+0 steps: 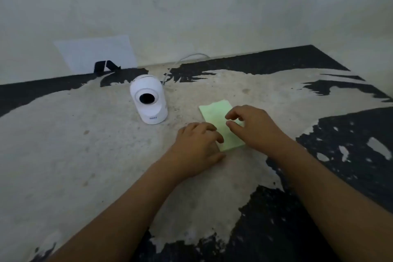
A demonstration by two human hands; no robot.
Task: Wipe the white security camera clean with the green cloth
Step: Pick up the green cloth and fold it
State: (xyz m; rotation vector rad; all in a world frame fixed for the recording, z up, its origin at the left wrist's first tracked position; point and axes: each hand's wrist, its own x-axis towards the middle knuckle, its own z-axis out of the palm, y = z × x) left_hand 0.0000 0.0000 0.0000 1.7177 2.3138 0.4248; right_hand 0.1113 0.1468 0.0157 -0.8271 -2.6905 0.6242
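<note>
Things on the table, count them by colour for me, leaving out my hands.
White: 3, the security camera, its cable and the sheet of paper against the wall
Green: 1, the cloth
Black: 1, the small stand at the paper
Total: 5

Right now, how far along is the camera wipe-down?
Barely begun. The green cloth lies flat on the worn surface, apart from the white security camera. In hand: the left hand and right hand are at the cloth, apparently about to lift it; no firm grip shows. Left: pick it up and wipe the camera.
</note>
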